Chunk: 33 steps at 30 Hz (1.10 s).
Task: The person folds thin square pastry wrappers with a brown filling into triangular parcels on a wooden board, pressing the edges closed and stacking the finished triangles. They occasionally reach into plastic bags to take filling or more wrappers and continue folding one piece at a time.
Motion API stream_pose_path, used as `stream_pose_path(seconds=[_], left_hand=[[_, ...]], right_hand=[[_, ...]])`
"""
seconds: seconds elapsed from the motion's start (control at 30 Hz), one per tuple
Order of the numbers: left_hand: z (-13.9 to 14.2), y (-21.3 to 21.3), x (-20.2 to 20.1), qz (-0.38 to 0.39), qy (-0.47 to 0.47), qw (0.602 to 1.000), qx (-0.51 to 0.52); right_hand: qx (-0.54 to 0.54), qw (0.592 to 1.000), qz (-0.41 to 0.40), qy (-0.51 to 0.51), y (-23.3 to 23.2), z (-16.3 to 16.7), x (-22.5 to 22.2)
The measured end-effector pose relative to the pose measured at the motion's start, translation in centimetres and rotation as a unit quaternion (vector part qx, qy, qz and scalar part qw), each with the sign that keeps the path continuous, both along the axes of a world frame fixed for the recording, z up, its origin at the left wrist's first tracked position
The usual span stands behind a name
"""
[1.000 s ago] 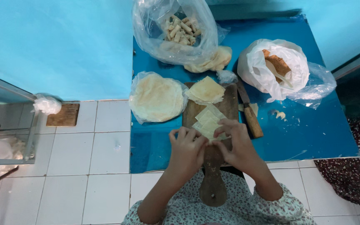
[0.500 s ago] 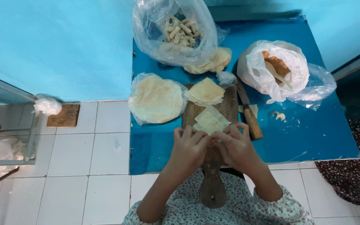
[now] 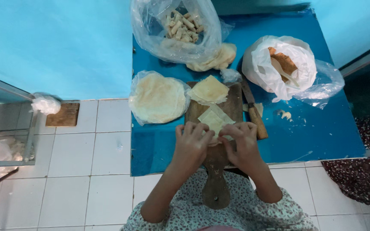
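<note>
Head view: blue table (image 3: 313, 137) against blue wall (image 3: 56, 47), seemingly white-tiled floor (image 3: 65, 167).

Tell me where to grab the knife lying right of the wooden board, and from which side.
Grip the knife by its brown wooden handle, the end nearer the person, coming from above and from the right. It lies flat on the blue table alongside the board, with the blade pointing away toward the bags. The board's edge crowds its left side, while its right side looks open, so fingers likely fit best there.

Two hands (image 3: 192, 143) (image 3: 241, 143), one wooden board (image 3: 217, 171), one knife (image 3: 253, 112), apparently three plastic bags (image 3: 150, 25) (image 3: 296, 64) (image 3: 138, 85), many small rolls (image 3: 183, 25).
</note>
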<state>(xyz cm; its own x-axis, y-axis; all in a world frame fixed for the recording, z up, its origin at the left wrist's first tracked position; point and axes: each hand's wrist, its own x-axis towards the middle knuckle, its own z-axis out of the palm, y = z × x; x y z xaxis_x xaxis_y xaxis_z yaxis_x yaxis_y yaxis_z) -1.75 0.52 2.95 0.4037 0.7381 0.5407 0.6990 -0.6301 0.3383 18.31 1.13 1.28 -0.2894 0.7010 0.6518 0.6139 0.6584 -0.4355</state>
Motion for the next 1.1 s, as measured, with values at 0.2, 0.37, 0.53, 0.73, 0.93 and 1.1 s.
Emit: stream_pose_path(seconds=[0.2,0.37,0.53,0.73,0.93,1.1], left_hand=[[-0.3,0.2,-0.9,-0.044,0.025,0.998,0.030],[0.0,0.5,-1.2,-0.043,0.061,0.997,0.029],[0.3,0.7,-1.5,-0.066,0.024,0.997,-0.022],[0.8,2.0,-1.7,-0.071,-0.015,0.993,-0.089],[3.0,6.7,-3.2,-0.009,-0.077,0.996,-0.043],[7.6,16.3,-4.4,0.142,0.010,0.981,0.131]], right_hand=[[0.026,0.991,-0.120,0.047,-1.6,1.2,4.0],[-0.090,0.990,-0.048,0.095,-2.8,1.1,4.1],[-0.099,0.994,-0.003,-0.034,-3.5,-0.3,1.4],[-0.054,0.998,0.027,-0.036,-3.8,-0.9,1.9],[-0.018,0.999,-0.034,0.019,-3.5,-0.8,3.6],[0.019,0.961,-0.267,0.063,1.3,1.4,9.1]])
